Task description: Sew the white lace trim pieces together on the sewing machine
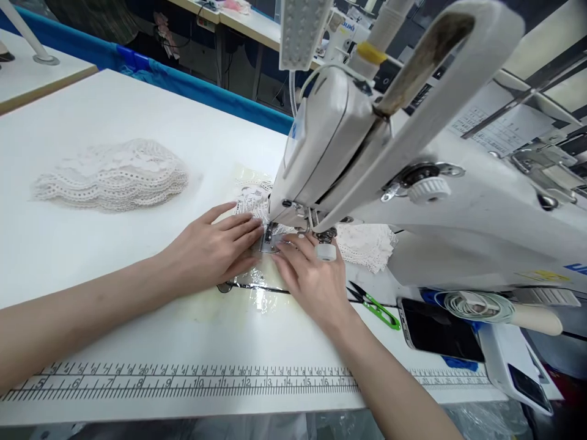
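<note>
A white sewing machine (332, 128) stands over the table, its presser foot (269, 235) down by my fingers. White lace trim (253, 200) runs under the machine head and comes out again as a bunched lace piece (367, 244) on the right. My left hand (215, 247) lies flat with outstretched fingers, its fingertips touching the lace left of the foot. To the right of the foot rests my right hand (314, 275), fingers extended forward and low on the machine bed; the machine's front parts hide some of its fingertips. Neither hand visibly grips anything.
A stack of white lace (114, 174) lies on the left of the white table (92, 250). Green thread snips (376, 305), a black phone (440, 329) and a coil of pale cord (479, 305) are at the right. A printed ruler (197, 380) follows the front edge.
</note>
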`<state>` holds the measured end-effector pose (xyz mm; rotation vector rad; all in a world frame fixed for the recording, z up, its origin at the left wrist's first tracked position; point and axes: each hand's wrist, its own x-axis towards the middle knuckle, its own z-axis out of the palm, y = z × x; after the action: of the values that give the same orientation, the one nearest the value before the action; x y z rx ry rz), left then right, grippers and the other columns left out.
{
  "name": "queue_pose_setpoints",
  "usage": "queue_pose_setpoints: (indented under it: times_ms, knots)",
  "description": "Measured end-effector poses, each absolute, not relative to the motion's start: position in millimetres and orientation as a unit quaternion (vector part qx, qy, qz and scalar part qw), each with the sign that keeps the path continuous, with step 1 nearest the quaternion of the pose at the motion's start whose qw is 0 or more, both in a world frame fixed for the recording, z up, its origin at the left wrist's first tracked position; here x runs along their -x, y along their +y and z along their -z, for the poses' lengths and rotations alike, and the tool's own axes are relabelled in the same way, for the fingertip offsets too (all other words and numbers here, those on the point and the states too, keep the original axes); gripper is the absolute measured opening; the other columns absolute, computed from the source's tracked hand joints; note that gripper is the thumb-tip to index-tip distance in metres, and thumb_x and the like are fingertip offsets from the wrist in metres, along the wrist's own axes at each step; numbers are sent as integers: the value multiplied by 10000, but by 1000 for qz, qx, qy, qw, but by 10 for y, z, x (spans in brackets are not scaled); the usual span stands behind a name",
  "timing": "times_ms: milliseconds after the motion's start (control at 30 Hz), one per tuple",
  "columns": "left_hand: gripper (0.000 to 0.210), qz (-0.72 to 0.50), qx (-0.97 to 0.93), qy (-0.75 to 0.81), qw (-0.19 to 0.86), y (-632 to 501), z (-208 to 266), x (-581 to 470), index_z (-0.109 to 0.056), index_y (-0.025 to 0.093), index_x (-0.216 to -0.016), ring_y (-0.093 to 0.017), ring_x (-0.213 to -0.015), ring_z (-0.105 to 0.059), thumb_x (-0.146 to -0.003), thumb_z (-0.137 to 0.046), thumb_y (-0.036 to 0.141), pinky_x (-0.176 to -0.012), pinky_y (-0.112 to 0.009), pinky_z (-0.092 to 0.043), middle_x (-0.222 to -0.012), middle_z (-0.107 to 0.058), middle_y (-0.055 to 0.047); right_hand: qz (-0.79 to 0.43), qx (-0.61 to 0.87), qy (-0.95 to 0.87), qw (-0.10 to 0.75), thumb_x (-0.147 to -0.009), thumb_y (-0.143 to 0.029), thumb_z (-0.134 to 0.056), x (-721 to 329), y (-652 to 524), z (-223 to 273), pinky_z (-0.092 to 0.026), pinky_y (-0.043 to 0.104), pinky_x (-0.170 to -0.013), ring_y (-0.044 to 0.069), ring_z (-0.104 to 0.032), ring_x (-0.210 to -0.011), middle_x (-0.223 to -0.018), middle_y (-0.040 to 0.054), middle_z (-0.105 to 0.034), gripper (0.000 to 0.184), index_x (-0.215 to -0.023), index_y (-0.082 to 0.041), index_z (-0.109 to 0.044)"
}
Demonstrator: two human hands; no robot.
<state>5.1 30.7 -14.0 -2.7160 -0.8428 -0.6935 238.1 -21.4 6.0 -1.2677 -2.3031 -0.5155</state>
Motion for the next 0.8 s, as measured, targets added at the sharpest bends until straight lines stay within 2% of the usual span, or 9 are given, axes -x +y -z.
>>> queue_pose_setpoints:
  times_ms: [100,233,300,367,433,533,600,700,800]
  knots:
    - [511,231,921,-305,80,300,160,-43,-702,151,-1337,-259,-1318,-666,-1118,-368,469,-1206,-466,-452,-1363,-732,-91,172,484,-828,226,-1107,-343,-509,-2404,-213,-67,-430,368,-1099,190,-704,-904,-960,31,-806,341,-931,-218,-773]
    - [585,227,914,-331,60,305,190,-21,-649,140,-1415,-289,-1373,-621,-1116,-316,517,-1195,-489,-455,-1434,-684,-122,161,505,-823,206,-1104,-330,-499,-2422,-196,-35,-439,355,-995,201,-678,-855,-870,43,-770,316,-962,-200,-749]
    - [600,227,912,-334,70,319,181,-8,-647,135,-1410,-300,-1358,-626,-1121,-285,517,-1187,-506,-451,-1427,-689,-134,160,508,-823,198,-1098,-302,-501,-2438,-173,-21,-435,342,-927,199,-662,-828,-854,44,-763,323,-894,-195,-728]
    - [576,226,909,-336,99,323,149,3,-677,137,-1354,-313,-1275,-666,-1120,-303,507,-1115,-508,-494,-1364,-720,-145,162,510,-823,191,-1088,-275,-510,-2459,-145,-15,-425,325,-847,191,-648,-792,-817,40,-749,351,-801,-193,-694]
    - [487,230,904,-333,137,287,101,6,-714,136,-1249,-303,-1039,-724,-1109,-382,464,-936,-482,-558,-1149,-772,-143,157,514,-823,186,-1082,-261,-519,-2477,-119,-12,-414,313,-790,178,-633,-742,-756,28,-724,377,-743,-190,-667]
    - [300,261,919,-269,119,105,24,-25,-718,153,-1100,-201,-669,-635,-1085,-468,318,-664,-384,-526,-843,-716,-61,148,529,-814,188,-1095,-305,-507,-2480,-93,10,-414,305,-752,167,-624,-689,-684,21,-690,437,-698,-193,-652]
    - [238,281,940,-179,80,-88,-32,-66,-706,205,-1071,-150,-643,-606,-1071,-470,239,-610,-321,-507,-878,-719,-25,139,546,-804,188,-1104,-358,-495,-2464,-83,39,-422,304,-741,171,-633,-689,-684,31,-694,472,-690,-197,-656]
    - [95,279,959,-14,40,-356,-132,-135,-722,234,-981,-166,-667,-609,-968,-635,196,-560,-319,-486,-812,-689,-24,116,566,-796,179,-1104,-390,-506,-2434,-70,84,-443,299,-752,167,-656,-712,-733,41,-725,465,-722,-191,-681]
    - [55,298,953,35,44,-479,-189,-173,-715,220,-877,-168,-637,-590,-918,-689,194,-498,-314,-441,-730,-632,-27,109,568,-797,173,-1091,-365,-538,-2414,-52,108,-468,290,-773,159,-683,-732,-765,50,-749,436,-741,-176,-717]
